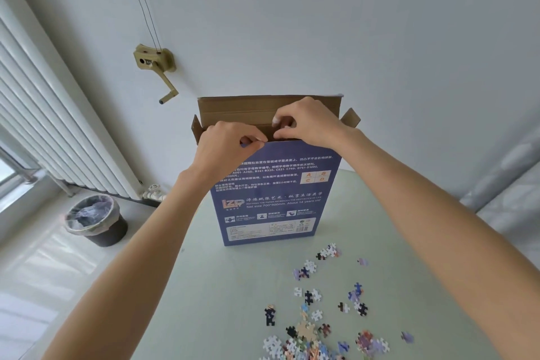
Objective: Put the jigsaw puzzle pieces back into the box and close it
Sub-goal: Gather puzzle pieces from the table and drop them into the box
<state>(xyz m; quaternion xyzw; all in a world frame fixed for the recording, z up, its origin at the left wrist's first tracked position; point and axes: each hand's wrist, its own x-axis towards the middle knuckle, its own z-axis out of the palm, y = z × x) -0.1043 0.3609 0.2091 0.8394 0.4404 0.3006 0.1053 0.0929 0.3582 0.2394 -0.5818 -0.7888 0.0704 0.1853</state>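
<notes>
A blue puzzle box point(271, 199) stands upright on the pale green table point(204, 286), its brown top lid flap point(233, 107) and side flaps open. My left hand point(228, 143) pinches the box's near top edge at the left. At the mouth of the box my right hand point(306, 123) has its fingertips curled together; whether it holds a piece is hidden. Several loose jigsaw pieces point(309, 327) lie scattered on the table in front of the box, to the right.
A dark waste bin point(96, 221) with a plastic liner stands on the floor at the left. A white radiator point(43, 114) runs along the left wall. A crank handle point(159, 70) is mounted on the back wall.
</notes>
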